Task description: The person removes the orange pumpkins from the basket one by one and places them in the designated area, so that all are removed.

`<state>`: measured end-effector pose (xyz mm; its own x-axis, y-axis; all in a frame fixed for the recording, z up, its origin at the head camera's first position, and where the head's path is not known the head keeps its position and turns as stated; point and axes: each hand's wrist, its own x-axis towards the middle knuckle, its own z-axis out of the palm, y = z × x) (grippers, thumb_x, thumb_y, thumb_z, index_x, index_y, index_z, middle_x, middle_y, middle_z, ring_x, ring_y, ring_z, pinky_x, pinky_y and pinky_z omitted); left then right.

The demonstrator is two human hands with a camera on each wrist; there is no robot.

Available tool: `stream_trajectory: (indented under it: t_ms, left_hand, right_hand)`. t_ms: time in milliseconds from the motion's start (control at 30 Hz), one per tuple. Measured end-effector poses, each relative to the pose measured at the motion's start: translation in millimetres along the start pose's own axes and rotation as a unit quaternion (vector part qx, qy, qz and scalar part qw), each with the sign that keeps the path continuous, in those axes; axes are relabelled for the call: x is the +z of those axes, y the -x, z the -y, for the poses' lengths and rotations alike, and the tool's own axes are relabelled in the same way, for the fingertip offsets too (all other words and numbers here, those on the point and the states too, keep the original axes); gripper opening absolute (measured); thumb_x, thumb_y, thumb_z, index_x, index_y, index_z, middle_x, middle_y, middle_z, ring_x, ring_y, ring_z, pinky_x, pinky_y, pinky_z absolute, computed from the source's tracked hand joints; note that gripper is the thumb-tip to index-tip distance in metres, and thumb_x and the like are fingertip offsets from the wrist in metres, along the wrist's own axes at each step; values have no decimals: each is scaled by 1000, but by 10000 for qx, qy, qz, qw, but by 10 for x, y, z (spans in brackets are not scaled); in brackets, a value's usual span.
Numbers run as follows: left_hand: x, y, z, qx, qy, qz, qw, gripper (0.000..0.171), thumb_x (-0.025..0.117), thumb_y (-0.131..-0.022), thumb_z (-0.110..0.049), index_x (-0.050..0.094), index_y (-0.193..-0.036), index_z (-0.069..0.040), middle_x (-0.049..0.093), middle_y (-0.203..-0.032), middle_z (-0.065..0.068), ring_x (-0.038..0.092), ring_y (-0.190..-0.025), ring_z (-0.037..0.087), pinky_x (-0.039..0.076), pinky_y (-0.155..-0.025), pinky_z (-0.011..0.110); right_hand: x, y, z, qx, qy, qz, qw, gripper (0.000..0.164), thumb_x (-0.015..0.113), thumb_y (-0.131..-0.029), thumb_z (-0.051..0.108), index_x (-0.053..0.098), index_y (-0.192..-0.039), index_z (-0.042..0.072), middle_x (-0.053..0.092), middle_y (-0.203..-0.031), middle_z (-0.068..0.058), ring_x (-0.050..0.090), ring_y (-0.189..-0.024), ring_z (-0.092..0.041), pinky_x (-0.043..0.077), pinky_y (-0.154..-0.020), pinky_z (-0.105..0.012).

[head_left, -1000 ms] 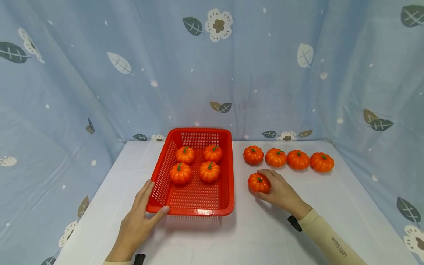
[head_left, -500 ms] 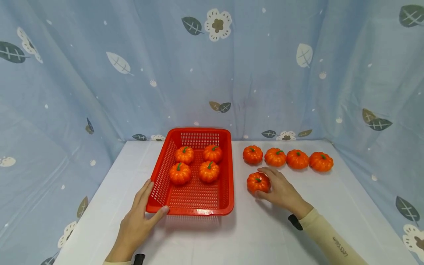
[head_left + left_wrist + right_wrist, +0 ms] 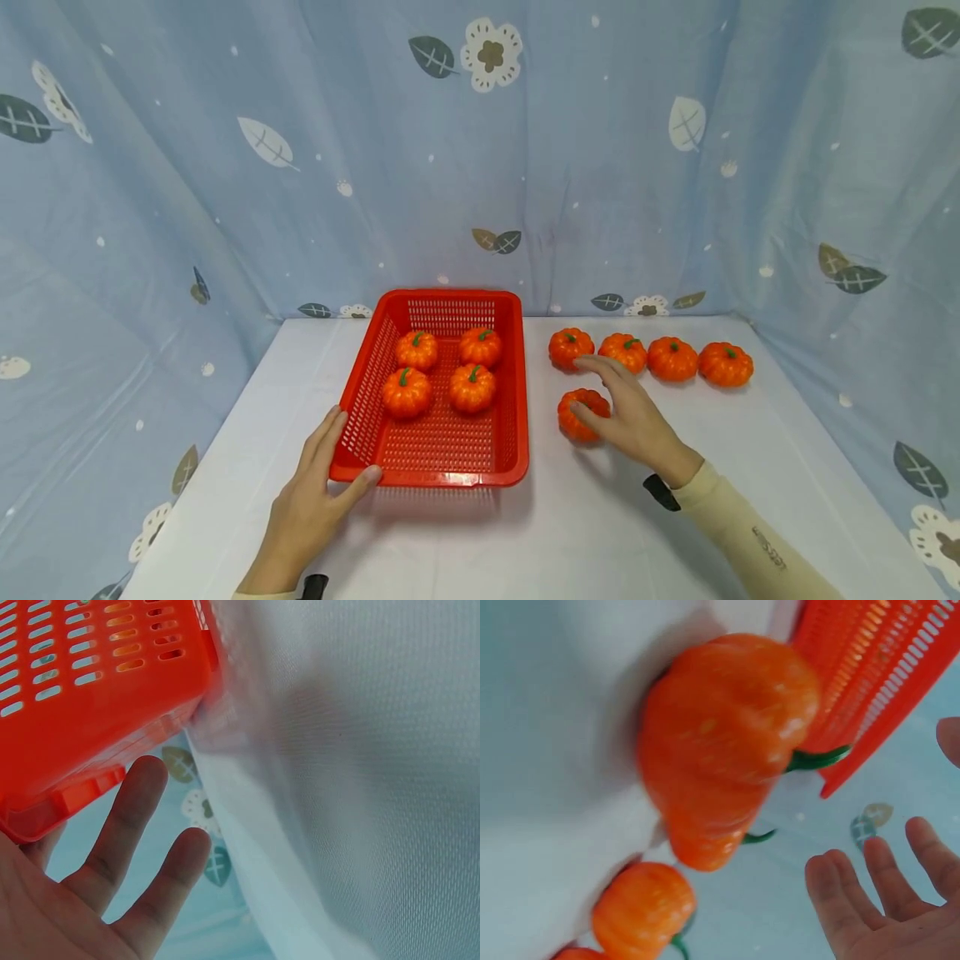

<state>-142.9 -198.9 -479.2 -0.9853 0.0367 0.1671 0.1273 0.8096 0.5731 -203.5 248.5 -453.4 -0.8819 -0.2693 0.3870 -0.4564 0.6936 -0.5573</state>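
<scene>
My left hand [image 3: 309,500] rests at the near left corner of a red plastic basket [image 3: 450,478], its fingers straight along the left side and the thumb over the front rim. Inside the basket sit several small orange pumpkins with green stems, one of them the near right pumpkin [image 3: 472,389]. Right of the basket, a single pumpkin [image 3: 576,422] stands on the table. My right hand [image 3: 637,421] hovers over its right side with spread fingers and holds nothing. In the right wrist view that pumpkin [image 3: 720,735] is apart from the fingertips.
Behind the right hand a row of pumpkins runs along the table's back, from the left one [image 3: 572,347] to the right one [image 3: 725,364]. A white cloth covers the table [image 3: 585,533]. A blue patterned curtain [image 3: 480,167] closes off the back and sides.
My right hand has loosened from around the single pumpkin and lifted, its fingers now spread above it. The pumpkin stays in place. The left hand and basket have not moved.
</scene>
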Motion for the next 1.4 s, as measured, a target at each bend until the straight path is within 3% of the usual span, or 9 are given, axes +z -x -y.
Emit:
stream_trajectory:
  t_ms: [233, 400, 700, 1167, 1400]
  left_hand:
    - [1, -4, 7, 48, -19, -42, 10000, 92, 68, -92, -57, 14, -163, -37, 10, -168, -15, 45, -139, 36, 46, -87, 69]
    - [1, -1, 3, 39, -5, -24, 10000, 92, 68, -91, -57, 14, -163, -38, 10, -168, -15, 44, -139, 36, 46, -87, 69]
    - [1, 4, 8, 47, 12, -58, 10000, 92, 69, -91, -57, 15, -163, -37, 11, -168, -14, 44, -140, 36, 45, -88, 70]
    - [-4, 16, 22, 28, -16, -15, 10000, 92, 68, -91, -58, 14, -163, -38, 10, -168, -16, 44, -140, 37, 45, -88, 70]
    - [-4, 19, 16, 19, -22, 20, 10000, 92, 68, -91, -59, 14, -163, -38, 10, -168, -16, 43, -141, 36, 44, -88, 71]
  right_hand:
    - [45, -144, 226, -192, -513, 250, 9982, 61, 78, -91, 27, 51, -145, 17, 51, -143, 0, 51, -129, -22, 46, -105, -49]
    - [115, -281, 384, -373, -479, 397, 9974, 62, 77, -91, 28, 50, -146, 16, 49, -147, 2, 49, -131, -21, 47, -102, -48]
    - [275, -652, 596, -818, -191, 958, 9919, 63, 76, -92, 34, 48, -146, 18, 47, -147, 1, 44, -136, -17, 42, -110, -43]
    - [545, -1075, 725, -688, -368, 1838, 9799, 69, 79, -90, 29, 45, -148, 18, 46, -145, -7, 58, -121, -26, 51, -98, -40]
    - [776, -1222, 655, -550, -267, 2101, 9758, 67, 77, -91, 32, 45, -148, 17, 44, -147, -7, 54, -127, -29, 48, -104, -40]
